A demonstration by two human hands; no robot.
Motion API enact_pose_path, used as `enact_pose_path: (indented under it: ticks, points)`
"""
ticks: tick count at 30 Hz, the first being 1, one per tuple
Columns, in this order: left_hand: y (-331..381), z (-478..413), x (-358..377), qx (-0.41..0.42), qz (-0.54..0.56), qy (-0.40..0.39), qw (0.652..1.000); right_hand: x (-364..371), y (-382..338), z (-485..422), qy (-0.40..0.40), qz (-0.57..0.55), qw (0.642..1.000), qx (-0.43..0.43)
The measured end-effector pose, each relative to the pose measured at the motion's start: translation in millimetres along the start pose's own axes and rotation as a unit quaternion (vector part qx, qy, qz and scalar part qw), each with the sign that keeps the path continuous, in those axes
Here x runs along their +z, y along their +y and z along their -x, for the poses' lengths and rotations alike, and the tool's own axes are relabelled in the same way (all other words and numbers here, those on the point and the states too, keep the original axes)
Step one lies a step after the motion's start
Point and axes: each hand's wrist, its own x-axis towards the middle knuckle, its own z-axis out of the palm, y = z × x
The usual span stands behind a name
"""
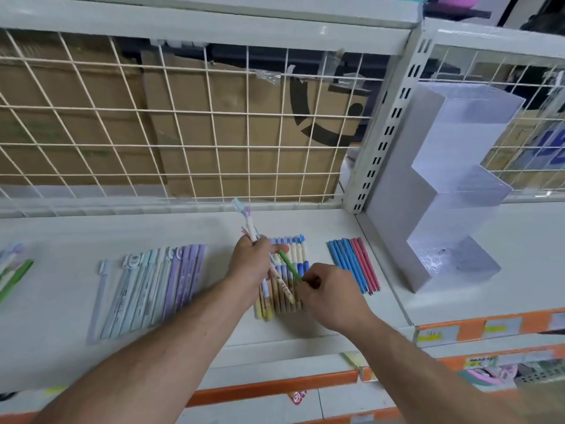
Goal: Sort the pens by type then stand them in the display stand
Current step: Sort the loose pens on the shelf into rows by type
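Observation:
My left hand (250,264) grips a small bunch of mixed pens (249,224), their tops sticking up past my fingers. My right hand (328,293) pinches the lower end of a green pen (289,266) that slants up toward my left hand. Both hands hover over a row of yellow and blue pens (293,255) lying on the white shelf (214,231). To the left lies a row of pastel blue and purple pens (153,286). On the right lies a row of blue and red pens (354,264). The stepped white display stand (443,191) sits on the neighbouring shelf, far right.
A few green and pastel pens (13,275) lie at the left edge. A wire grid (183,117) backs the shelf, with cardboard boxes behind it. A slotted metal upright (388,130) divides the two shelves. Orange price rails (489,327) run along the front edges.

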Motion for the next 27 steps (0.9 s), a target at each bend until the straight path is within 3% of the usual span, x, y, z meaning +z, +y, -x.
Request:
enact_pose_path:
  ticks: [6, 10, 19, 27]
  points:
    - [0, -5, 8, -0.004, -0.041, 0.012, 0.999, -9, 25, -15, 0.101, 0.082, 0.989, 0.063]
    - [1, -5, 15, -0.007, -0.054, -0.002, 0.998, -12, 44, -24, 0.119, 0.167, 0.975, 0.081]
    - [6, 2, 19, -0.033, -0.069, -0.058, 0.995, 6, 51, -36, 0.132, 0.256, 0.957, -0.041]
    - [9, 10, 20, -0.043, -0.047, -0.086, 0.994, 0, 49, -37, 0.102, 0.266, 0.957, -0.045]
